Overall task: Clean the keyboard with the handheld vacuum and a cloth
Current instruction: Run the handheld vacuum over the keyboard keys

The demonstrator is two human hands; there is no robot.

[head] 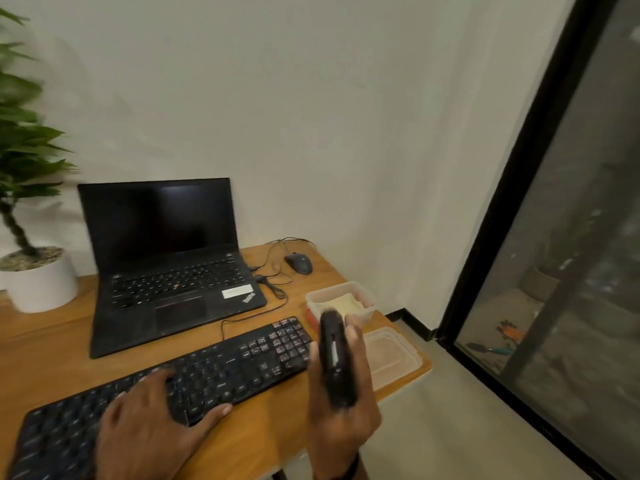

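A black full-size keyboard (221, 372) lies slanted across the wooden desk (62, 344). My left hand (145, 420) rests flat on its middle keys, fingers spread and the thumb at the front edge. My right hand (346, 403) grips a black handheld vacuum (335, 358) upright, just off the keyboard's right end, above the desk edge. A pale yellow cloth (343, 305) lies folded in a clear plastic box (367, 294) behind the vacuum.
An open black laptop (166, 265) stands behind the keyboard. A black mouse (298, 263) and loose cables lie to its right. The box's clear lid (398, 358) sits at the desk's right corner. A white plant pot (41, 282) stands far left. A glass door is on the right.
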